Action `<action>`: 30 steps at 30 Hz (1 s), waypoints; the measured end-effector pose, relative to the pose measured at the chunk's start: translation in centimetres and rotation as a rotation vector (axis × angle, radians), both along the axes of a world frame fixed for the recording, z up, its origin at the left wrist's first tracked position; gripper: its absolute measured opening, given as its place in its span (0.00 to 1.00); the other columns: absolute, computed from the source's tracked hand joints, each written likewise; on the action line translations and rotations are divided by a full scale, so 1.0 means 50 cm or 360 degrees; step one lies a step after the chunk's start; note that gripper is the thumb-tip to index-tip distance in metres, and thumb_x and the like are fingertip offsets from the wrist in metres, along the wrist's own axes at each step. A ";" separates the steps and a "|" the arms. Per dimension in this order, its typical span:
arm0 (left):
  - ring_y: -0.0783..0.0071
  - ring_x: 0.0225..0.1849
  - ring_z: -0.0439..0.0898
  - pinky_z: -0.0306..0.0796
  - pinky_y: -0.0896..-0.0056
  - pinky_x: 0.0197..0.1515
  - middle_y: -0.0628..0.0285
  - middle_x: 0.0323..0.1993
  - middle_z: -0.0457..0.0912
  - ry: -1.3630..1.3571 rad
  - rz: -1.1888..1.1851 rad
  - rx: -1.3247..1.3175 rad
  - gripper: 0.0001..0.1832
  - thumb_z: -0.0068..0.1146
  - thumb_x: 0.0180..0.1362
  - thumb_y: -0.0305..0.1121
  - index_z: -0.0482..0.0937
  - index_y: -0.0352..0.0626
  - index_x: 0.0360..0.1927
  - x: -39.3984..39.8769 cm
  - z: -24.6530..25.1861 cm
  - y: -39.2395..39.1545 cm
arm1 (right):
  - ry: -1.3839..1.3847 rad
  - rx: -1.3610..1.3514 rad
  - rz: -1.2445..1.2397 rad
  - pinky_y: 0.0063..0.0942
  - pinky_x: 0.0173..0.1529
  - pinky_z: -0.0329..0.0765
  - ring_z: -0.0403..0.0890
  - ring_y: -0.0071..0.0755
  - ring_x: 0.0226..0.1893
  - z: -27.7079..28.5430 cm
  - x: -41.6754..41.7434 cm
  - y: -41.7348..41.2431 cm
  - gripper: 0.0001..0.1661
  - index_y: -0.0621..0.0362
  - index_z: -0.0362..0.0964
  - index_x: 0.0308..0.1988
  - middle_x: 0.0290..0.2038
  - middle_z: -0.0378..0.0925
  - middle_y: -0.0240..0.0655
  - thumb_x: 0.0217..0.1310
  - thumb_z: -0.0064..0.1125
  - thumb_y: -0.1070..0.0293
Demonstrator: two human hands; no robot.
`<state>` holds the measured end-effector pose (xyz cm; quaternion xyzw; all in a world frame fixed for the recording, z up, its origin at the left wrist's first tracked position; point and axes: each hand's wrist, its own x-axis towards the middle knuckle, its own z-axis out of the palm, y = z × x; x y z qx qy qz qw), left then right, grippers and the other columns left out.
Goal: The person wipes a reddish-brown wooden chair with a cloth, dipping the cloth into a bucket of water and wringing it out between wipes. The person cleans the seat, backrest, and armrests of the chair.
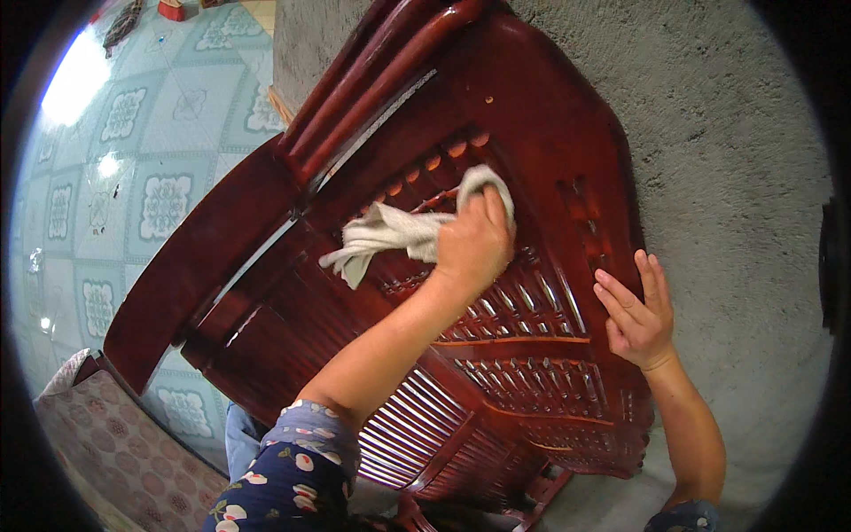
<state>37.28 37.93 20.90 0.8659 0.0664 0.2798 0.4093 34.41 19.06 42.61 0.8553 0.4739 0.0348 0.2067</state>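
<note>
In my left hand is a bunched white cloth, pressed to the carved backrest of a dark red lacquered wooden bench. A loop of the cloth rises past my fingers, and its loose end hangs to the left. My right hand rests on the backrest's outer edge with fingers spread, holding nothing. Cut-out slats and turned spindles pattern the backrest. The slatted seat shows below my left forearm, which hides part of it.
A rough grey concrete wall stands close behind the backrest. The rounded armrest juts out at the top. Patterned pale blue flooring spreads to the left. A piece of furniture with a patterned cover stands at lower left.
</note>
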 end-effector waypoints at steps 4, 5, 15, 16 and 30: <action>0.58 0.25 0.81 0.76 0.59 0.26 0.59 0.28 0.78 -0.0056 -0.0463 -0.0210 0.29 0.70 0.44 0.38 0.75 0.40 0.51 -0.034 0.040 0.033 | -0.0006 -0.0031 -0.0009 0.55 0.74 0.58 0.60 0.55 0.71 0.009 -0.006 -0.004 0.27 0.56 0.82 0.46 0.59 0.77 0.26 0.42 0.53 0.76; 0.58 0.26 0.81 0.75 0.59 0.27 0.59 0.28 0.78 -0.0101 -0.0416 -0.0302 0.29 0.70 0.44 0.38 0.76 0.41 0.51 -0.030 0.054 0.047 | 0.0003 -0.0031 -0.0018 0.55 0.74 0.57 0.60 0.55 0.71 0.011 -0.008 -0.004 0.27 0.56 0.82 0.46 0.59 0.77 0.26 0.42 0.53 0.76; 0.63 0.28 0.82 0.77 0.64 0.23 0.59 0.27 0.78 -0.0507 -0.0813 0.0061 0.25 0.61 0.52 0.40 0.75 0.34 0.50 -0.048 0.026 0.007 | 0.0017 -0.0042 -0.0035 0.56 0.73 0.58 0.59 0.56 0.71 0.006 -0.004 -0.004 0.26 0.56 0.83 0.46 0.59 0.77 0.26 0.42 0.54 0.76; 0.62 0.29 0.83 0.78 0.61 0.26 0.59 0.28 0.80 -0.0412 -0.1029 -0.0072 0.25 0.64 0.50 0.38 0.75 0.38 0.51 -0.059 0.028 0.011 | 0.0031 -0.0038 -0.0046 0.56 0.73 0.58 0.59 0.56 0.71 0.007 -0.005 -0.003 0.26 0.56 0.83 0.46 0.59 0.77 0.26 0.43 0.54 0.76; 0.53 0.31 0.82 0.78 0.56 0.32 0.55 0.30 0.79 -0.0225 -0.1041 -0.0707 0.29 0.67 0.45 0.33 0.76 0.40 0.55 -0.099 -0.022 -0.016 | 0.0000 -0.0032 0.0003 0.58 0.72 0.59 0.59 0.57 0.71 0.001 -0.006 -0.005 0.26 0.56 0.81 0.47 0.58 0.78 0.27 0.44 0.52 0.78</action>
